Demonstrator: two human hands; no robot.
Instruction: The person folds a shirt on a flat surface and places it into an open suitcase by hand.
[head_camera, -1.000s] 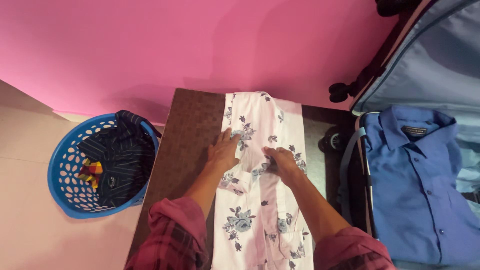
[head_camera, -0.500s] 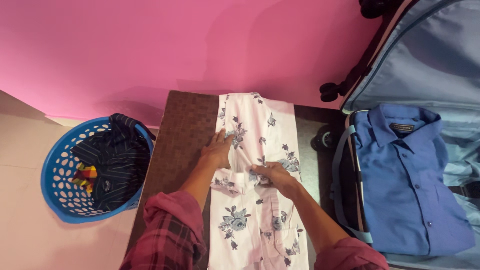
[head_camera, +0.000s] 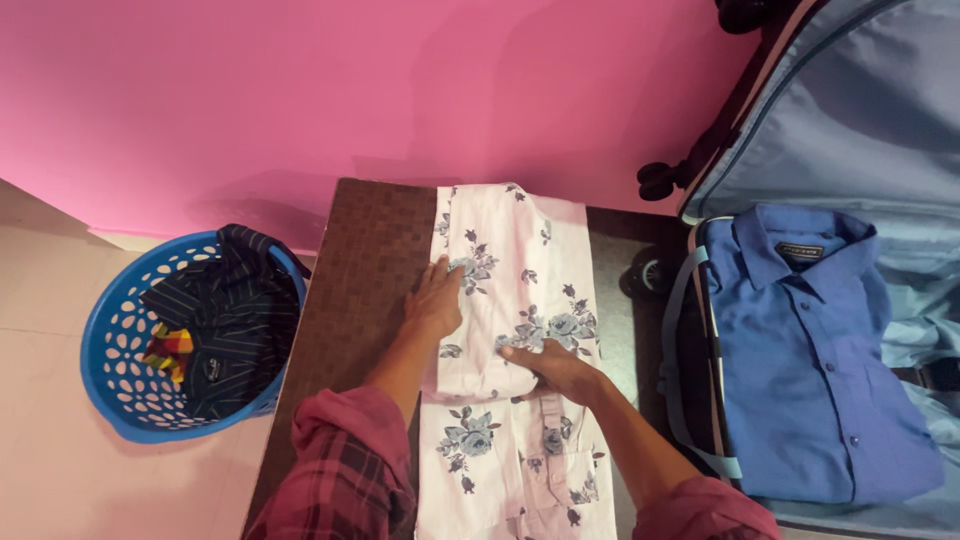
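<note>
Folding was pretty clearly underway on the floral shirt (head_camera: 515, 330), a pale pink thing with blue-grey flowers, which was laid lengthwise down the middle of the brown table (head_camera: 365, 260). By the look of it the sides had already been turned in, since the cloth was sitting as one long narrow strip, and a fold line was seen running across it about halfway down. So roughly the middle of the job, judging from how it lay: the lengthwise part done, the crosswise fold not finished, and the lower half left hanging toward the near edge of the table.

Left hand (head_camera: 437, 300) was laid flat on the shirt's left edge, fingers stretched out and pressed down on the cloth, nothing gripped. Right hand (head_camera: 555, 368) was placed right at the fold line, fingers curled onto the fabric there; whether the edge was actually pinched or just pushed down couldn't be told. The shirt was under both hands, touching both, with most of the upper half lying beyond the fingertips.

Off to the right, a blue shirt (head_camera: 810, 350) was already packed flat in the open suitcase (head_camera: 850, 110). A blue laundry basket (head_camera: 110, 350) with dark clothes was parked on the floor at left.
</note>
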